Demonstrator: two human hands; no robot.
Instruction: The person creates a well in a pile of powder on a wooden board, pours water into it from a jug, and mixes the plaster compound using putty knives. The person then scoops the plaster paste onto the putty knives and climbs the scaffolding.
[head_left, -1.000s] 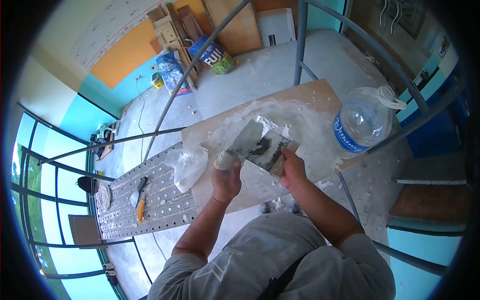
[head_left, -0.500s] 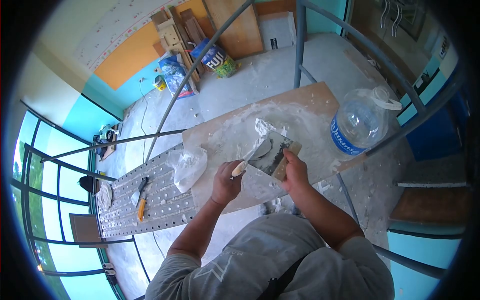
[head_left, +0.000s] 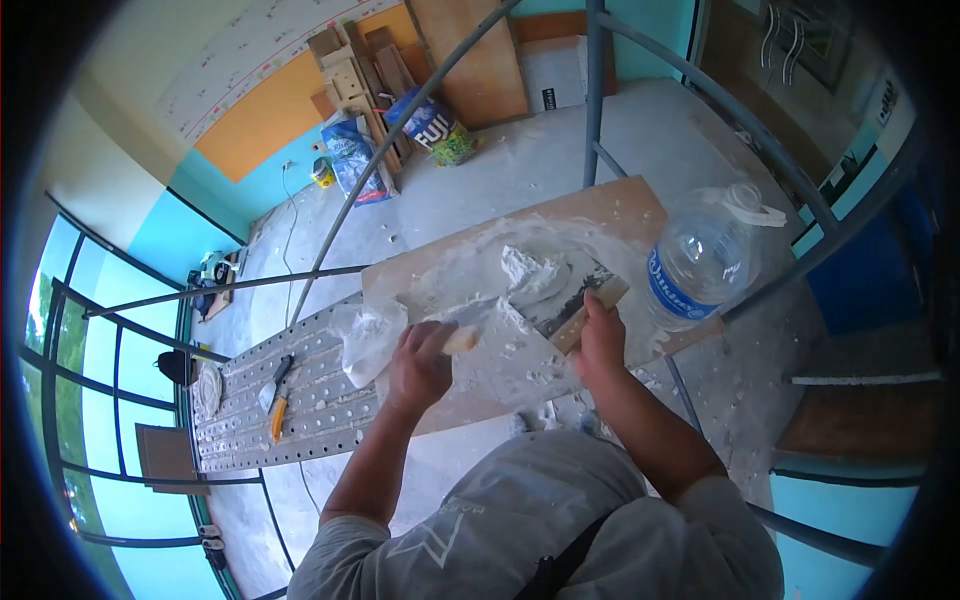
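My left hand (head_left: 422, 367) is closed around the pale handle of a putty knife (head_left: 461, 341), its blade low over the plywood board (head_left: 400, 265) and partly blurred. In my right hand (head_left: 600, 338) is a wide flat scraper (head_left: 562, 312) with a wooden grip along one edge and dark smears on its metal plate. The plate is tilted beside a heap of white putty (head_left: 527, 270) on the board. A crumpled clear plastic bag (head_left: 362, 338) lies just left of my left hand. Putty smears and crumbs cover much of the board.
A large clear water bottle (head_left: 698, 262) stands at the board's right end. On the perforated metal plank (head_left: 325, 370) lie a yellow-handled tool (head_left: 280, 418) and a dark-handled scraper (head_left: 275, 385). Grey scaffold tubes (head_left: 593, 100) surround the platform. Bags (head_left: 437, 130) and planks lean against the wall below.
My left hand has moved left and down, taking the putty knife away from the scraper plate. The right hand has shifted slightly right and lower, bringing the scraper beside the putty heap.
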